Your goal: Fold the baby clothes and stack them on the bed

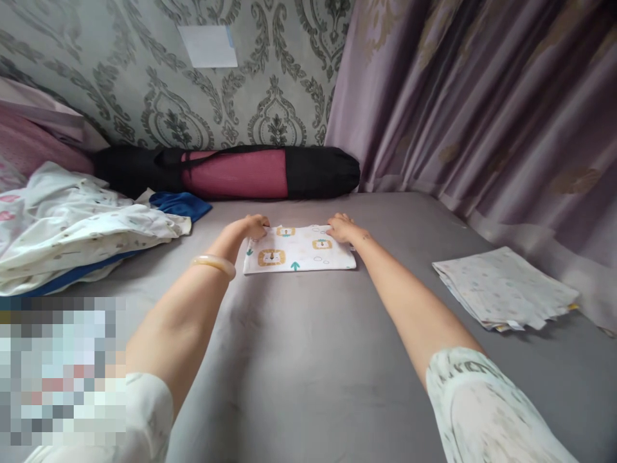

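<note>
A white cloth (301, 251) printed with lion faces, folded into a rectangle, lies flat on the grey bed sheet (299, 360). At its far left corner is my left hand (255, 226), fingers curled down onto the edge. My right hand (342, 228) grips the far right corner in the same way, thumb on top of the fabric. The cloth's near edge rests straight on the sheet. Both sets of fingertips are partly hidden behind the hands.
Heaped pale and blue clothes (96, 212) lie at the left. Folded pale cloths (506, 286) are stacked at the right. A long black and pink bag (236, 172) lies along the patterned wall. Purple curtains (457, 96) hang at the right. The lower left corner is blurred out.
</note>
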The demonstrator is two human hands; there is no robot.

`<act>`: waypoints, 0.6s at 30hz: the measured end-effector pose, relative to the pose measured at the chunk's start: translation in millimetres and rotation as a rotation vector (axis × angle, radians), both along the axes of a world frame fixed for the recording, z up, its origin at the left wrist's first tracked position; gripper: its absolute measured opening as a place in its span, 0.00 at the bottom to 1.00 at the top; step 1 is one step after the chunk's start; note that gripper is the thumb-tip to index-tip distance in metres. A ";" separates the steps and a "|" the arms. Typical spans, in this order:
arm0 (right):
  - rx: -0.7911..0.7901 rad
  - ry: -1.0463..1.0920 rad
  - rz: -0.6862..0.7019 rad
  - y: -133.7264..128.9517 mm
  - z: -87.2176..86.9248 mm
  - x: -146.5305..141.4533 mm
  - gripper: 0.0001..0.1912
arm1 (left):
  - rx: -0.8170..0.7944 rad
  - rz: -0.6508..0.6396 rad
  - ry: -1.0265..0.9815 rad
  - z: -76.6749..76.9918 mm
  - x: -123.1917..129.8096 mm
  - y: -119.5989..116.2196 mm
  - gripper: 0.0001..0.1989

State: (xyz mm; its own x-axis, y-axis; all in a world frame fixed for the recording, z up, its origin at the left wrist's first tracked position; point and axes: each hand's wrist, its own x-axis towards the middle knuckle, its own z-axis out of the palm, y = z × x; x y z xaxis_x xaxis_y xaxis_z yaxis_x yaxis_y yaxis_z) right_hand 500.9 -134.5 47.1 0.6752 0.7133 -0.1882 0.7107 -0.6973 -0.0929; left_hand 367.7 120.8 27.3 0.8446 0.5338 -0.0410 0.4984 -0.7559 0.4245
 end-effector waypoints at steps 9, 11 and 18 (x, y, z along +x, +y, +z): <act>0.145 0.063 0.034 -15.1 20.3 2.7 0.13 | 0.157 -0.197 0.220 23.7 -16.1 0.1 0.20; 0.189 0.084 0.061 -22.2 29.9 2.4 0.13 | 0.138 -0.250 0.151 35.2 -25.5 -0.5 0.18; 0.316 0.041 0.130 -44.4 72.5 -9.4 0.12 | 0.077 -0.299 -0.122 85.9 -57.1 -17.3 0.16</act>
